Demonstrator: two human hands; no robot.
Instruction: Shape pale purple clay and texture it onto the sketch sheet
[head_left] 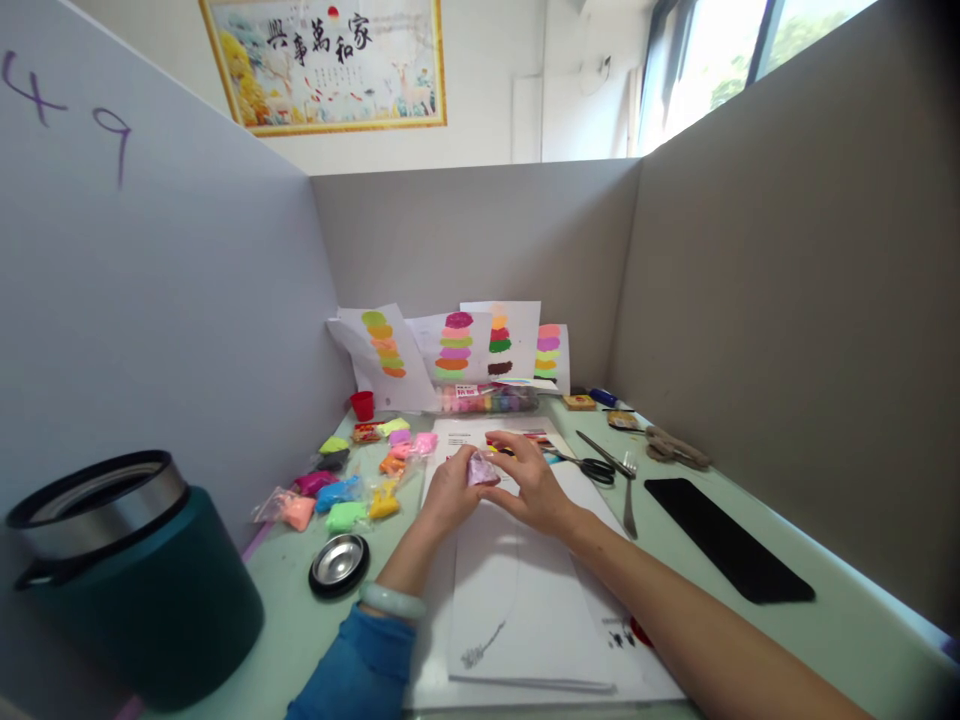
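A small pale purple packet [481,470] is between my two hands, above white paper sheets [517,600] on the desk. My left hand [448,492] has its fingers closed on the packet's left side. From the right, my right hand [531,482] reaches to it with thumb and forefinger apart around its right side; whether the fingertips press on it is hard to tell. A pencil drawing shows at the lower left of the top sheet.
Colourful clay packets [341,492], a round metal lid [339,566] and a big teal mug [142,590] stand left. Black scissors [596,470], a fork [630,495], a knife and a black mat [724,538] lie right. Painted papers [386,355] lean at the back.
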